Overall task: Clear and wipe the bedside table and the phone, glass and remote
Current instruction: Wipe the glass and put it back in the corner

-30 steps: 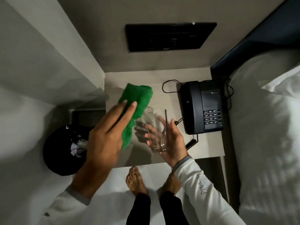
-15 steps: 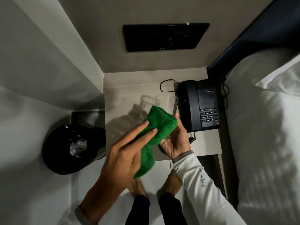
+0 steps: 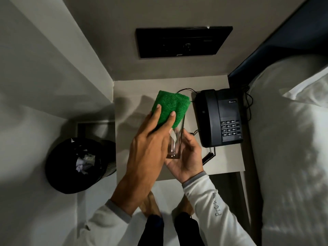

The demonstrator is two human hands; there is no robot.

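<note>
My right hand cups a clear drinking glass, held tilted above the pale bedside table. My left hand presses a folded green cloth against the glass's upper part and rim, hiding the mouth. A black desk phone with its handset on the cradle sits on the table's right half, its coiled cord hanging near the front edge. I see no remote.
A black waste bin with crumpled paper stands on the floor left of the table. A bed with white linen borders the right side. A black switch panel is on the wall behind. My bare feet show below.
My left hand carried the cloth from the left of the glass, down over its base, then back up to the rim. The glass stays in my right hand, now turned more upright.
</note>
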